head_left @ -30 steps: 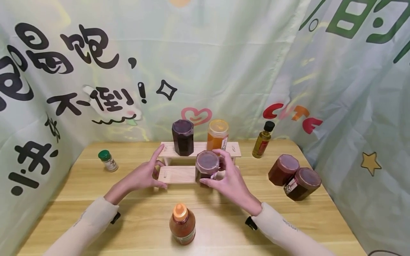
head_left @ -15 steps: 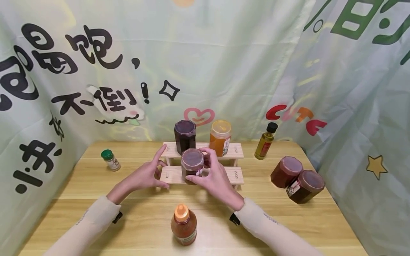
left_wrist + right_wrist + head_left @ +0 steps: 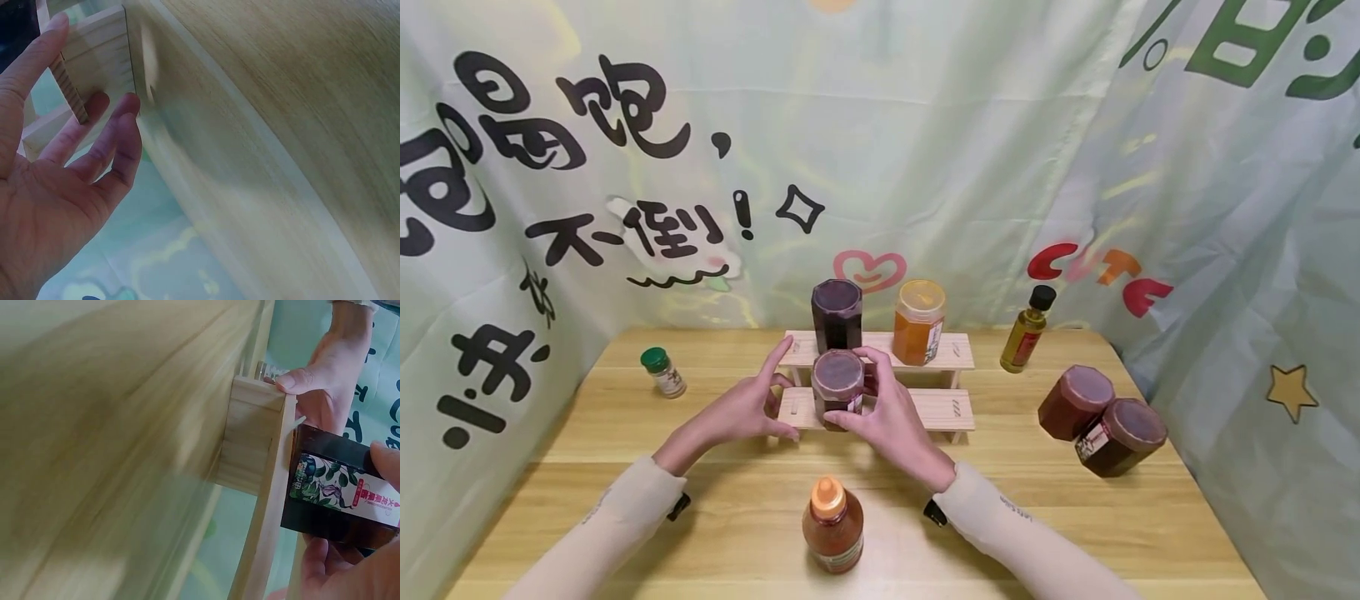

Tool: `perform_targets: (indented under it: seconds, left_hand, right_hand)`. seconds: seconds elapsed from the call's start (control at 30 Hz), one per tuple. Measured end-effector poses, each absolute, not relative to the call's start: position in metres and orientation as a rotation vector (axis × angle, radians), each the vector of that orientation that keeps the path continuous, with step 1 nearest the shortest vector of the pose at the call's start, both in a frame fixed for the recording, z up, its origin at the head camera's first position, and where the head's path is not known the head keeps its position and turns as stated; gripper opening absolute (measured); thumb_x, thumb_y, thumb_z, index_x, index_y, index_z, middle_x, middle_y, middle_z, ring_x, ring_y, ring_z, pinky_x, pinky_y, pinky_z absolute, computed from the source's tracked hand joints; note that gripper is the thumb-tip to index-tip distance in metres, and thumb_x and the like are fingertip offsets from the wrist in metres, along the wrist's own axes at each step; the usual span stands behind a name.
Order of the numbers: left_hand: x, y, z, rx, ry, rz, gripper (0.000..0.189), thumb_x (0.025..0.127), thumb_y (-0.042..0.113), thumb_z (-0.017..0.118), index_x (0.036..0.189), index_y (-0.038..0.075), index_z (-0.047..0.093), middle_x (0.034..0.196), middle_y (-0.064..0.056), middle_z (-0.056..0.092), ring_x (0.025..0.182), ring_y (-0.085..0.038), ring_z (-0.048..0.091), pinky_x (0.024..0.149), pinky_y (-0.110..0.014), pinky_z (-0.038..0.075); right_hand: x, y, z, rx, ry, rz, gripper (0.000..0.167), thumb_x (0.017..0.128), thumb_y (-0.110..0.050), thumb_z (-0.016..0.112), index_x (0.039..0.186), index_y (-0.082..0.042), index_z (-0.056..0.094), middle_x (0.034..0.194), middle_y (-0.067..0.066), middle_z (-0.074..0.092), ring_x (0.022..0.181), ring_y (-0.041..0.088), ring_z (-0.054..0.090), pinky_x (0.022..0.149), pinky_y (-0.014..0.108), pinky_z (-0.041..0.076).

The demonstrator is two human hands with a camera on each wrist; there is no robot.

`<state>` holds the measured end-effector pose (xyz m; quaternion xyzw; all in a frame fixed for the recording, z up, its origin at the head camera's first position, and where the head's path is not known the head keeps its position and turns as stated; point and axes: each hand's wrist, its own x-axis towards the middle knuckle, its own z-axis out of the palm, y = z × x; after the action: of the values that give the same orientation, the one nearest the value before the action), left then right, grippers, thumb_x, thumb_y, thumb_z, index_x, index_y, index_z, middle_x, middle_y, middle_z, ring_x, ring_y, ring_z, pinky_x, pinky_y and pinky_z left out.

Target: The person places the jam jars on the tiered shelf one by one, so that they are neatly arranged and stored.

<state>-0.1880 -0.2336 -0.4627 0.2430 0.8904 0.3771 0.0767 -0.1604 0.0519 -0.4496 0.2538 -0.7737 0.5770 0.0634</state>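
A two-tier wooden rack (image 3: 943, 408) stands mid-table. My left hand (image 3: 741, 410) grips its left end, with the thumb at the lower tier's front corner and a finger up by the upper tier. In the left wrist view, the other fingers of my left hand (image 3: 69, 169) curl loosely near the rack's end. My right hand (image 3: 891, 417) holds a dark octagonal jar (image 3: 838, 379) upright between thumb and fingers, at the left half of the lower tier. The right wrist view shows the jar's flowered label (image 3: 347, 490) and its base right at the board.
On the upper tier stand another dark jar (image 3: 837, 317) and an amber jar (image 3: 917, 325). Two reddish-dark jars (image 3: 1075, 404) and an oil bottle (image 3: 1026, 333) are at right. A green-capped shaker (image 3: 662, 372) stands left, an orange-capped sauce bottle (image 3: 833, 533) in front.
My right hand has carried the dark jar leftward along the lower tier, from its right half to its left half. My left hand has stayed at the rack's left end.
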Motion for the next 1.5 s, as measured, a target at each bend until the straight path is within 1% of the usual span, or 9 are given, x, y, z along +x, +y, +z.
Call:
perform_targets:
  seconds: [0.27, 0.37, 0.5, 0.73, 0.9, 1.0, 1.13, 1.3, 1.5]
  left_hand:
    - [-0.187, -0.233, -0.461, 0.734, 2.682, 1.127, 0.148, 0.077, 0.021, 0.103, 0.175, 0.020, -0.008, 0.121, -0.012, 0.074, 0.077, -0.016, 0.068, 0.072, -0.037, 0.057]
    - [-0.188, -0.234, -0.462, 0.747, 2.676, 1.129, 0.148, 0.077, 0.021, 0.103, 0.175, 0.019, -0.008, 0.120, -0.011, 0.074, 0.077, -0.017, 0.068, 0.071, -0.037, 0.057]
    - [-0.189, -0.234, -0.464, 0.734, 2.679, 1.122, 0.149, 0.077, 0.021, 0.103, 0.175, 0.022, -0.009, 0.121, -0.010, 0.074, 0.077, -0.015, 0.068, 0.072, -0.036, 0.057]
    - [-0.190, -0.234, -0.465, 0.721, 2.668, 1.128, 0.151, 0.077, 0.019, 0.103, 0.175, 0.023, -0.010, 0.121, -0.009, 0.074, 0.077, -0.015, 0.069, 0.071, -0.036, 0.058]
    - [-0.188, -0.234, -0.463, 0.719, 2.669, 1.121, 0.150, 0.077, 0.020, 0.103, 0.175, 0.023, -0.010, 0.121, -0.008, 0.074, 0.078, -0.016, 0.069, 0.072, -0.037, 0.058]
    - [-0.188, -0.236, -0.463, 0.707, 2.671, 1.125, 0.151, 0.077, 0.020, 0.103, 0.175, 0.024, -0.011, 0.121, -0.008, 0.074, 0.078, -0.016, 0.068, 0.072, -0.036, 0.058]
    - [-0.186, -0.236, -0.463, 0.697, 2.658, 1.140, 0.151, 0.077, 0.019, 0.103, 0.175, 0.025, -0.012, 0.123, -0.008, 0.074, 0.077, -0.017, 0.069, 0.072, -0.036, 0.058]
    - [-0.186, -0.236, -0.464, 0.705, 2.651, 1.152, 0.149, 0.079, 0.019, 0.102, 0.175, 0.024, -0.012, 0.125, -0.011, 0.073, 0.076, -0.017, 0.068, 0.071, -0.037, 0.058]
    - [-0.188, -0.233, -0.465, 0.706, 2.642, 1.150, 0.148, 0.080, 0.019, 0.101, 0.175, 0.025, -0.011, 0.125, -0.012, 0.072, 0.077, -0.017, 0.068, 0.071, -0.037, 0.058]
  right_hand:
    - [-0.164, 0.050, -0.453, 0.788, -2.352, 1.729, 0.094, 0.082, -0.007, 0.099, 0.156, -0.015, 0.041, 0.134, 0.011, 0.067, 0.124, 0.020, 0.066, 0.103, 0.034, 0.056]
    - [-0.165, 0.051, -0.453, 0.779, -2.371, 1.694, 0.094, 0.082, -0.010, 0.099, 0.157, -0.017, 0.043, 0.137, 0.009, 0.063, 0.123, 0.019, 0.065, 0.103, 0.035, 0.056]
    - [-0.165, 0.051, -0.453, 0.771, -2.400, 1.632, 0.095, 0.083, -0.016, 0.100, 0.159, -0.018, 0.043, 0.138, 0.007, 0.060, 0.122, 0.019, 0.063, 0.100, 0.038, 0.057]
    - [-0.159, 0.050, -0.449, 0.761, -2.424, 1.689, 0.100, 0.084, -0.008, 0.096, 0.161, -0.011, 0.032, 0.136, 0.013, 0.060, 0.126, 0.023, 0.062, 0.105, 0.045, 0.055]
    - [-0.147, 0.059, -0.443, 0.677, -2.486, 1.690, 0.102, 0.086, -0.016, 0.095, 0.164, -0.014, 0.029, 0.140, 0.012, 0.056, 0.129, 0.026, 0.059, 0.108, 0.052, 0.052]
    - [-0.141, 0.065, -0.437, 0.669, -2.481, 1.699, 0.098, 0.088, -0.018, 0.093, 0.164, -0.015, 0.030, 0.143, 0.014, 0.053, 0.132, 0.027, 0.056, 0.111, 0.050, 0.050]
    - [-0.135, 0.075, -0.431, 0.699, -2.457, 1.649, 0.090, 0.091, -0.013, 0.089, 0.161, -0.015, 0.033, 0.145, 0.017, 0.053, 0.134, 0.026, 0.056, 0.111, 0.049, 0.050]
    - [-0.125, 0.093, -0.426, 0.727, -2.397, 1.603, 0.077, 0.093, -0.005, 0.085, 0.156, -0.012, 0.041, 0.143, 0.010, 0.058, 0.132, 0.024, 0.058, 0.108, 0.048, 0.051]
    - [-0.116, 0.117, -0.427, 0.728, -2.306, 1.615, 0.066, 0.094, -0.003, 0.083, 0.150, -0.015, 0.049, 0.138, 0.008, 0.062, 0.127, 0.036, 0.063, 0.106, 0.049, 0.053]
